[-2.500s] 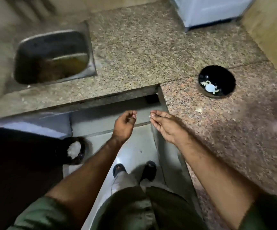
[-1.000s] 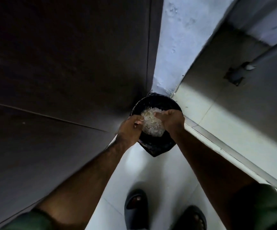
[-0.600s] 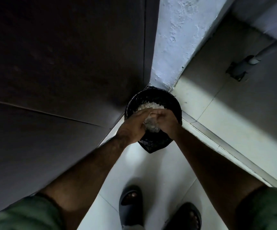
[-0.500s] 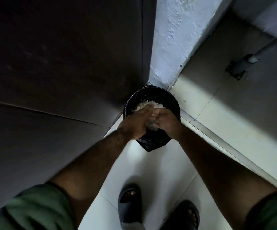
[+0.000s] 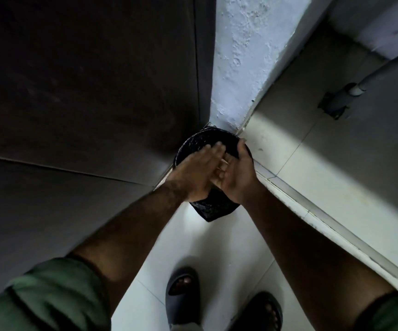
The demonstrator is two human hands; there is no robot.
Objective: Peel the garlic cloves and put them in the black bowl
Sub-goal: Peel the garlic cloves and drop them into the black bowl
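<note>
Nearest us, below the bin (image 5: 207, 211), our two sandals (image 5: 181, 292) stand on white floor tiles (image 5: 217, 247). Over the bin's mouth we lay our left hand (image 5: 193, 173) flat, fingers straight and together, across our right hand (image 5: 238, 177), its fingers loosely cupped, holding nothing we can see. Beyond the bin rises a white wall corner (image 5: 238, 68). No garlic or black bowl shows.

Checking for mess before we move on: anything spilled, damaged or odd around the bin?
Nothing spilled shows. Both hands, left hand and right hand, are together over the black-lined bin. The white wall above it has rough, flaking paint.
</note>
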